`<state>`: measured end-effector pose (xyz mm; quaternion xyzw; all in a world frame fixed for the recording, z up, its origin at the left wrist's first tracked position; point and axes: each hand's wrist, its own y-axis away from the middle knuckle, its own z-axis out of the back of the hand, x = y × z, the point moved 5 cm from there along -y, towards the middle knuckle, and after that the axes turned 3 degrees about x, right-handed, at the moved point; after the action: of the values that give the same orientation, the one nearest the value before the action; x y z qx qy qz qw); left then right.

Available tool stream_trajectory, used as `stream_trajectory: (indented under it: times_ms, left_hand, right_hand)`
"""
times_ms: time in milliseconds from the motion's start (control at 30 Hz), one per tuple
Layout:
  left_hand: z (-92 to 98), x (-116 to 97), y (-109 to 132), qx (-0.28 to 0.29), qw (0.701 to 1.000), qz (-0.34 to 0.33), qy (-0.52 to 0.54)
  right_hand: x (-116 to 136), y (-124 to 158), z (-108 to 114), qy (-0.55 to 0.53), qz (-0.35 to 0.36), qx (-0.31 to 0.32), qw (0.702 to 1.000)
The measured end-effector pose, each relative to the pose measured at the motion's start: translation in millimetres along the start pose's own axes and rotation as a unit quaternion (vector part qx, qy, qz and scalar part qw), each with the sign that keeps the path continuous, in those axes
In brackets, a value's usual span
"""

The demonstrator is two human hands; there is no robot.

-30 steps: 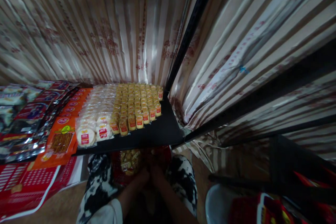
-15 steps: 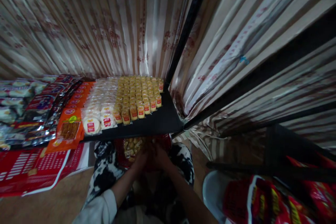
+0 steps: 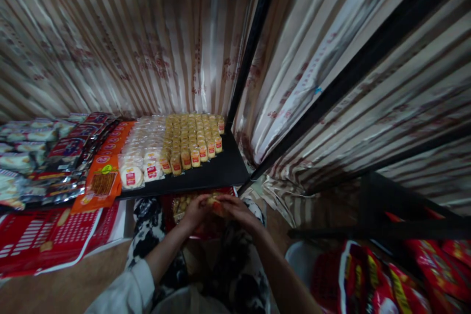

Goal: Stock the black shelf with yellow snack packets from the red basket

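Both hands meet over a red basket point(image 3: 200, 236) between the knees. Between them is a small wrapped yellow snack cake point(image 3: 216, 206) with a red label. My left hand point(image 3: 196, 213) is closed on its left side, and my right hand point(image 3: 239, 211) pinches it from the right. More wrapped yellow snacks point(image 3: 180, 206) lie in the basket, left of my left hand. Just beyond, rows of the same packaged cakes point(image 3: 191, 140) stand on a black shelf point(image 3: 217, 172).
Left along the shelf are round white crackers point(image 3: 131, 176), an orange snack bag point(image 3: 101, 181) and dark packets point(image 3: 69, 147). A red basket with a white handle point(image 3: 55, 240) sits low left. Red bags point(image 3: 395, 284) and a pale bucket point(image 3: 300, 255) are low right. Black shelf posts point(image 3: 253, 49) stand before striped curtains.
My hands have risen from inside the basket, and the wrapped cake now shows between them. The view has shifted slightly.
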<state>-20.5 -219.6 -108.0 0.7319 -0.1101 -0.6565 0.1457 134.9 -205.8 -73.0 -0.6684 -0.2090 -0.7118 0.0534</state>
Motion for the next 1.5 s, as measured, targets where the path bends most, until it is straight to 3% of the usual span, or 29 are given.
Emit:
stream_trajectory:
  times_ms: [100,267,400,633,867,1033,1100,1233,1333,1433,1500]
  left_hand:
    - [-5.8,-1.0,1.3,0.026,0.998,0.035,0.055]
    - [-10.2,-13.6,1.2,-0.045,0.988,0.039,0.140]
    - [-22.8,-28.8,-1.8,-0.077,0.982,0.029,0.171]
    - [-47.2,-44.7,-24.2,-0.087,0.981,0.011,0.173]
    - [-70.3,-79.2,-62.4,-0.065,0.988,-0.013,0.139]
    - [-76.4,-104.4,-99.6,-0.054,0.997,-0.050,-0.021]
    - [-75.7,-120.5,-110.6,-0.082,0.982,-0.104,-0.138]
    - [-84.0,-155.5,-118.9,-0.099,0.912,-0.205,-0.340]
    - [-97.5,-171.8,-122.8,-0.044,0.856,-0.242,-0.456]
    - [-108.9,-175.4,-132.3,0.037,0.800,-0.232,-0.552]
    - [-111.6,-175.9,-140.9,0.058,0.773,-0.218,-0.593]
  right_hand:
    - [6.8,1.2,4.8,-0.033,-0.021,-0.009,0.999]
    - [1.6,-10.6,0.6,-0.187,-0.027,-0.054,0.981]
    - [-2.7,-21.5,1.3,-0.230,0.010,-0.132,0.964]
    - [8.3,-41.6,9.0,-0.189,0.053,-0.197,0.961]
    - [29.2,-79.0,40.2,-0.119,0.142,-0.302,0.935]
    - [48.4,-114.6,67.7,-0.075,0.182,-0.329,0.923]
    - [55.6,-130.3,78.7,-0.053,0.192,-0.337,0.920]
    - [65.1,-161.0,100.4,0.025,0.192,-0.371,0.908]
    - [67.7,-182.5,111.3,0.106,0.180,-0.398,0.893]
    - [64.6,-202.8,115.4,0.145,0.172,-0.399,0.889]
    - [60.6,-214.9,115.8,0.154,0.171,-0.384,0.894]
